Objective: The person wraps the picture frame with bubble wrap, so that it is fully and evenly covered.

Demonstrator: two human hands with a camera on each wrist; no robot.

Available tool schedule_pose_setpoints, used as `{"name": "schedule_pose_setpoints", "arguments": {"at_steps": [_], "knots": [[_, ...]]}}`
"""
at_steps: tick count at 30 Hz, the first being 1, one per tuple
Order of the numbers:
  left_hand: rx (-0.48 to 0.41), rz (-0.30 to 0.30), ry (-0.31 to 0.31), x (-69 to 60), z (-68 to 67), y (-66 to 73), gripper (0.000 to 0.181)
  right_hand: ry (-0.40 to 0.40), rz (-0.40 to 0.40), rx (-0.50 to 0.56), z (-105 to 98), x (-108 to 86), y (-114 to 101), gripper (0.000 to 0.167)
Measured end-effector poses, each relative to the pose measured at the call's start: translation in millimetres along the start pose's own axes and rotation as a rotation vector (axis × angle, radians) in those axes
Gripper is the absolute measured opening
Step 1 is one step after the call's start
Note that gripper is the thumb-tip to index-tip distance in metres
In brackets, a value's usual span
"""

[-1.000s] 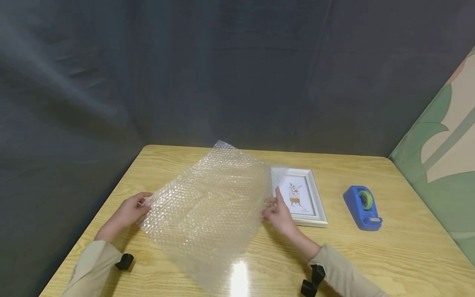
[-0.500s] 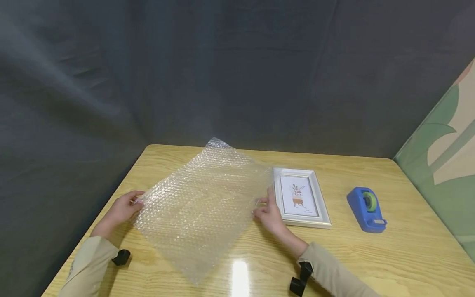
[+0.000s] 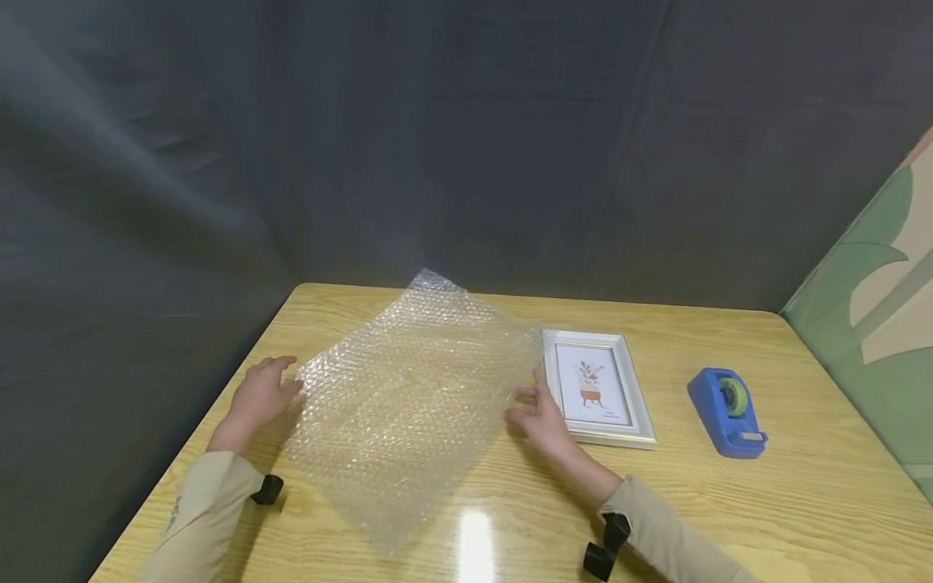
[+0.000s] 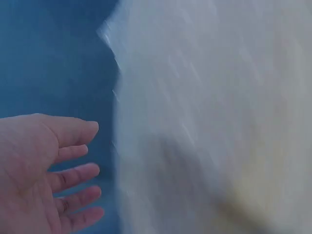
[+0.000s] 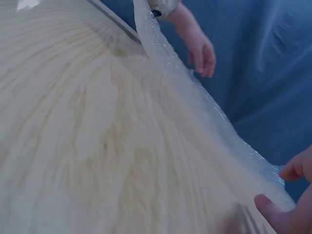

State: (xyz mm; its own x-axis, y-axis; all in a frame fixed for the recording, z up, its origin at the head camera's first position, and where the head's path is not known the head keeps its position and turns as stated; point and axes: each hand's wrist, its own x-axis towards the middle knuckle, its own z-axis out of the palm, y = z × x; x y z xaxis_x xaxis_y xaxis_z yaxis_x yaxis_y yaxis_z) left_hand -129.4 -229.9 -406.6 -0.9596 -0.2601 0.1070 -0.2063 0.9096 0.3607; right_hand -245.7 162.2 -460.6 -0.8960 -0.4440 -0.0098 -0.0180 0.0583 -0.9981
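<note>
A sheet of clear bubble wrap [image 3: 415,405] lies spread on the table, one corner toward the back edge and one toward the front. My left hand [image 3: 257,398] is just off its left edge; in the left wrist view that hand [image 4: 44,175] has its fingers extended, with a gap before the blurred wrap [image 4: 204,97]. At the right edge is my right hand [image 3: 541,419]. The right wrist view shows this hand [image 5: 295,200] with thumb and finger apart beside the wrap's edge [image 5: 209,107]; whether they touch it is unclear. A silver picture frame [image 3: 599,389] lies just right of it.
A blue tape dispenser [image 3: 727,413] with a green roll stands on the right of the wooden table [image 3: 729,518]. A dark curtain [image 3: 466,146] hangs behind and to the left, and a patterned panel [image 3: 882,340] borders the right side.
My left hand has come off the bubble wrap's left edge and its fingers have spread. The wrap's near corner has drawn back from the front. The right hand has stayed by the right edge.
</note>
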Motion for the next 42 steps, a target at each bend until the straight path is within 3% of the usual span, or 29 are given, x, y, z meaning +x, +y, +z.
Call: {"name": "schedule_pose_setpoints", "arguments": {"at_steps": [5, 9, 12, 16, 20, 25, 31, 36, 42], "knots": [[-0.052, 0.09, -0.008, 15.9, 6.5, 68.4, 0.049, -0.069, -0.01, -0.076, -31, -5.6, -8, 0.073], [-0.102, 0.175, -0.055, 26.8, 23.8, 127.0, 0.053, -0.092, -0.113, -0.178, -60, -7.1, -12, 0.064], [-0.133, 0.219, -0.089, 33.4, 40.4, 166.4, 0.054, -0.098, -0.147, -0.272, -84, -5.9, -16, 0.062], [-0.189, 0.227, -0.121, 38.4, 61.1, 209.3, 0.053, -0.08, -0.09, -0.432, -112, -2.8, -23, 0.064], [-0.219, 0.208, -0.157, 38.6, 79.3, 242.1, 0.053, -0.026, -0.059, -0.559, -137, 1.3, -24, 0.062], [-0.175, 0.2, -0.187, 36.9, 104.5, 272.5, 0.056, 0.034, -0.017, -0.649, -160, 6.4, -16, 0.06], [-0.145, 0.202, -0.22, 33.1, 132.4, 296.6, 0.06, 0.044, 0.043, -0.715, -172, 6.8, 0, 0.061], [-0.117, 0.2, -0.22, 26.5, 150.9, 306.9, 0.056, 0.025, 0.017, -0.732, -174, 3.5, 11, 0.056], [-0.174, 0.185, -0.19, 18.4, 162.7, 309.2, 0.046, 0.028, -0.008, -0.729, -176, -2.5, 16, 0.054]]}}
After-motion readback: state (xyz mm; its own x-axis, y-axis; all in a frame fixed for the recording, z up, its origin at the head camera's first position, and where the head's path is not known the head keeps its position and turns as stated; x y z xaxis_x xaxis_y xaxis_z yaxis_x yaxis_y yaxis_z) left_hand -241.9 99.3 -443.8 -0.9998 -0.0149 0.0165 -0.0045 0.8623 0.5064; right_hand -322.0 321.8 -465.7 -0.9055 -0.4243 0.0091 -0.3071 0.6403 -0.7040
